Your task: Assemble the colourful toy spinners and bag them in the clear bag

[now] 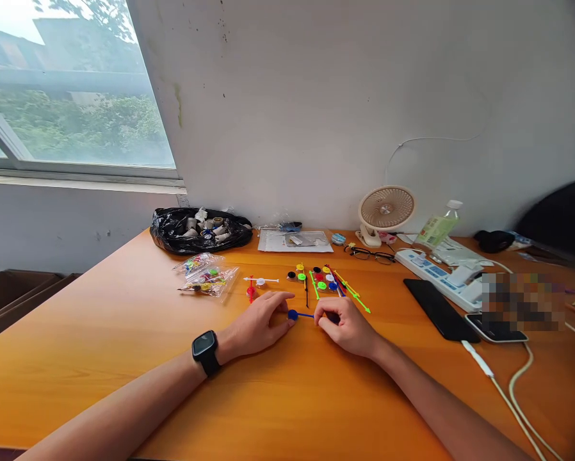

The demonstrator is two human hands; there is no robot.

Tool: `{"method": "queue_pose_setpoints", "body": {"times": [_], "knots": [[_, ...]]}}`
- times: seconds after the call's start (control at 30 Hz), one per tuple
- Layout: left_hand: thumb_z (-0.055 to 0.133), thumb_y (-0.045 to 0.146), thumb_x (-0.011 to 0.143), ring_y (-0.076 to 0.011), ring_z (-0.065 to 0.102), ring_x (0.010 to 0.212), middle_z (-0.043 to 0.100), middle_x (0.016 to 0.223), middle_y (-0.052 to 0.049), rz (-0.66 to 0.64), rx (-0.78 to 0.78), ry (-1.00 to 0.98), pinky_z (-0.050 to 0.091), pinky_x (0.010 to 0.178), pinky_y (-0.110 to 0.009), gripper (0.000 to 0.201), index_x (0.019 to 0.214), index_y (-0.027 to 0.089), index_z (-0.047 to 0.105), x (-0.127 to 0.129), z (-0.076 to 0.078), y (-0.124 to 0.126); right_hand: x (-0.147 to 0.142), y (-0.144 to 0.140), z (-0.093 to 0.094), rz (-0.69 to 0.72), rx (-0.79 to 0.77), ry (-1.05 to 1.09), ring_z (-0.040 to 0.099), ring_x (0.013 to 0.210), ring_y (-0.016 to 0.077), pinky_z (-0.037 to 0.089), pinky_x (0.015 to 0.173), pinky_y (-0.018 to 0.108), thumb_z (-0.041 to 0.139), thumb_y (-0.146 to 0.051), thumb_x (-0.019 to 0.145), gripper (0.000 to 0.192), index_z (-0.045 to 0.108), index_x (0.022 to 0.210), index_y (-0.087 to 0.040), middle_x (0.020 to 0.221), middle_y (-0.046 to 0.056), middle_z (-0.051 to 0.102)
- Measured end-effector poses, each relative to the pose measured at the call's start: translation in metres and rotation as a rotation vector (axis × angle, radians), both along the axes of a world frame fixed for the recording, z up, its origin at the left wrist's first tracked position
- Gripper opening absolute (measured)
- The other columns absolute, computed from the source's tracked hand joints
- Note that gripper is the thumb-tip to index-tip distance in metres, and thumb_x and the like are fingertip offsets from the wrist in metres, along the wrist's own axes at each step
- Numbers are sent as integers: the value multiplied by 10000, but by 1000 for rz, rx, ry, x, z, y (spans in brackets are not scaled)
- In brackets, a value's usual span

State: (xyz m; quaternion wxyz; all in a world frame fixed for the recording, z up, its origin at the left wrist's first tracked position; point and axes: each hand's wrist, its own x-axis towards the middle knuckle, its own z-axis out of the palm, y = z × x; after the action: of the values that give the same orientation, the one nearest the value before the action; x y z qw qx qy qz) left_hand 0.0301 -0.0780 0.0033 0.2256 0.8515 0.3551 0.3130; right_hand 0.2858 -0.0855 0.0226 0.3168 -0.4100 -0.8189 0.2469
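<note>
A small blue plastic disc point(292, 315) with a thin blue shaft point(306, 315) lies low over the table between my hands. My left hand point(261, 323), wearing a black watch point(204, 346), has its thumb and bent fingers closed at the disc's edge. My right hand point(349, 325) pinches the shaft's other end, which its curled fingers hide. Just beyond are several loose coloured discs point(301, 277) and plastic arrows, among them a green arrow point(359, 299) and a black arrow point(307, 291). To the left lie a red arrow with a disc point(251, 290) and a white one point(261, 282).
Clear bags of coloured parts point(213, 280) lie at left, before a black plastic bag point(201, 230) of cardboard tubes. At the back are a small fan point(387, 209) and glasses point(370, 254). A black phone point(438, 309), power strip point(434, 276), bottle point(438, 227) and cables occupy the right side.
</note>
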Motion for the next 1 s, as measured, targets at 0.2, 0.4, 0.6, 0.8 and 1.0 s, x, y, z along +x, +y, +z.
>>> {"method": "queue_pose_setpoints", "body": {"times": [0.2, 0.4, 0.6, 0.8, 1.0], "knots": [[669, 340, 971, -223, 690, 1015, 732, 1117, -76, -51, -50, -8, 586, 918, -373, 496, 1446, 255, 556, 0, 3, -2, 1, 3, 0, -70, -53, 145, 539, 623, 155, 396, 573, 274, 525, -135, 853, 170, 625, 737, -208, 695, 7, 623], [699, 392, 960, -210, 702, 988, 742, 1152, -81, -72, -119, -44, 583, 818, -318, 511, 1437, 254, 579, 1, 5, -2, -8, -3, -5, -8, -85, 205, 664, 890, 198, 535, 796, 312, 564, -193, 954, 89, 628, 1005, -227, 947, 38, 688], [573, 335, 1048, -157, 655, 777, 762, 931, -25, -108, -85, -46, 503, 716, -279, 222, 1116, 237, 760, 1, 7, 0, -16, -12, -2, 61, -64, 86, 679, 931, 198, 533, 867, 329, 561, -236, 1022, 141, 673, 1107, -245, 1015, 41, 729], [642, 285, 1000, -169, 665, 816, 747, 901, -40, -99, 2, -42, 514, 756, -284, 173, 1074, 227, 788, 0, 7, -2, -11, -12, 1, 79, 2, 56, 626, 806, 172, 500, 753, 294, 621, -141, 939, 112, 698, 924, -221, 893, 29, 698], [618, 192, 987, -167, 679, 852, 757, 940, -42, -163, 46, 8, 525, 786, -275, 189, 1050, 225, 793, 2, 7, -4, -11, -11, -4, 105, -31, 33, 631, 812, 155, 465, 730, 268, 607, -19, 835, 223, 711, 887, -209, 886, 9, 693]]}}
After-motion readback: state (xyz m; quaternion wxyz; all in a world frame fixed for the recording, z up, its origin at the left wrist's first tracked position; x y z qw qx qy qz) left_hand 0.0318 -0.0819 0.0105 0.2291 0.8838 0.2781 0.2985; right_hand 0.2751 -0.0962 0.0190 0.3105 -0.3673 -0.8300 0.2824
